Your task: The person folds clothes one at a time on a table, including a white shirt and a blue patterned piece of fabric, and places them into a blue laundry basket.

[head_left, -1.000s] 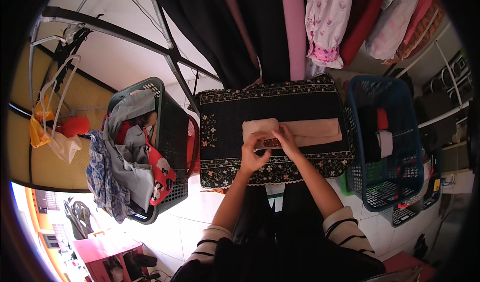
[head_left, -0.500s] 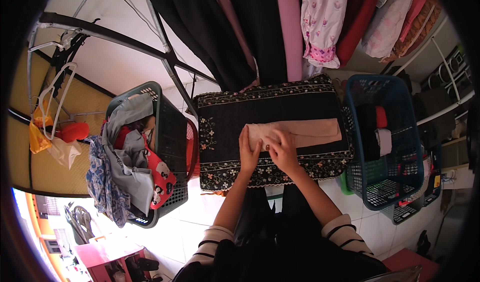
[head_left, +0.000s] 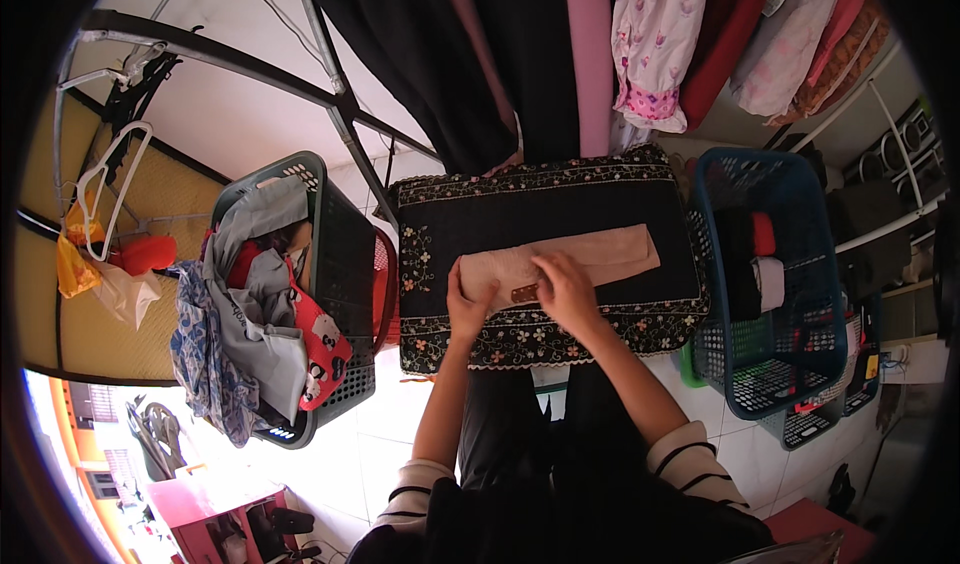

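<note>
A beige garment [head_left: 610, 251], folded into a long narrow strip, lies slightly tilted on a black cloth-covered surface [head_left: 480, 214] with floral embroidered borders. A small brown patch [head_left: 524, 292] shows on its near edge. My left hand [head_left: 468, 306] grips the strip's left end, fingers along the outer edge and thumb over the fabric. Beside the patch, my right hand [head_left: 566, 289] has its fingers curled onto the middle of the strip, pinching the cloth. The fingertips of both hands are partly hidden.
A dark basket [head_left: 345, 264] heaped with clothes [head_left: 260, 304] stands to the left. At the right is a blue basket [head_left: 715, 264] with a few folded dark, red and pale pieces. Clothes [head_left: 590, 54] hang beyond the surface, and a white hanger [head_left: 100, 189] hangs far left.
The beige garment has shifted left and now slants, its right end higher. Both hands moved with it, and the brown patch is more exposed.
</note>
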Demonstrator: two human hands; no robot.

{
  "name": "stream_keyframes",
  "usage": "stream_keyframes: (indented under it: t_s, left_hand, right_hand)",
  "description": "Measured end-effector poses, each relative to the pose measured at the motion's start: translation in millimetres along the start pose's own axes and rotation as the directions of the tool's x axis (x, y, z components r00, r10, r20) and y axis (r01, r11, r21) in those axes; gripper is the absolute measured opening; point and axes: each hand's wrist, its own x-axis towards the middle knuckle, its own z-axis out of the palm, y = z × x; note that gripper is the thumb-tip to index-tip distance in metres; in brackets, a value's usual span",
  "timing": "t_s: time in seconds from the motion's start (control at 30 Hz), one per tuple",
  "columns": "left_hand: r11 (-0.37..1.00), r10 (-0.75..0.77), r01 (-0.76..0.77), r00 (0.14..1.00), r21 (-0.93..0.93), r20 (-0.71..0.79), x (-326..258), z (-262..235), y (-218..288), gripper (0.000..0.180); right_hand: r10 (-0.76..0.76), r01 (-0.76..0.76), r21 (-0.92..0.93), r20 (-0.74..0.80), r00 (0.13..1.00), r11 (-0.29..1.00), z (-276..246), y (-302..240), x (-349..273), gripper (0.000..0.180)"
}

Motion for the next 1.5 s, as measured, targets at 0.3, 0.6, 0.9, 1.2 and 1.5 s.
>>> stream_keyframes:
  t_s: [0.3,0.6,0.9,1.2,1.5]
  left_hand:
    - [0.81,-0.374,0.409,0.912,-0.421,0.168,19.0,-20.0,-8.2,0.067]
    - [0.977,-0.205,0.205,0.979,-0.06,-0.002,14.4,-4.3,-1.2,0.066]
    - [0.859,0.206,-0.157,0.978,0.488,-0.047,-0.6,42.0,58.0,0.062]
    - [0.997,-0.049,0.068,0.935,-0.041,0.352,7.5,43.8,70.8,0.05]
    - [0.899,0.019,0.138,0.937,-0.417,0.35,2.6,86.5,65.8,0.035]
  right_hand:
    - [-0.277,0.312,-0.246,0.168,0.946,0.918,-11.8,101.5,-4.6,0.014]
    - [-0.14,0.17,-0.194,0.155,0.978,0.966,-20.4,50.3,-11.2,0.027]
    - [-0.028,0.019,0.069,0.129,0.991,0.997,-2.0,-30.0,-6.5,0.074]
    - [0.268,-0.26,0.33,0.019,0.963,0.907,-9.7,-6.7,-4.9,0.083]
    - [0.486,-0.363,0.608,-0.043,0.873,0.706,-10.0,36.6,-18.5,0.06]
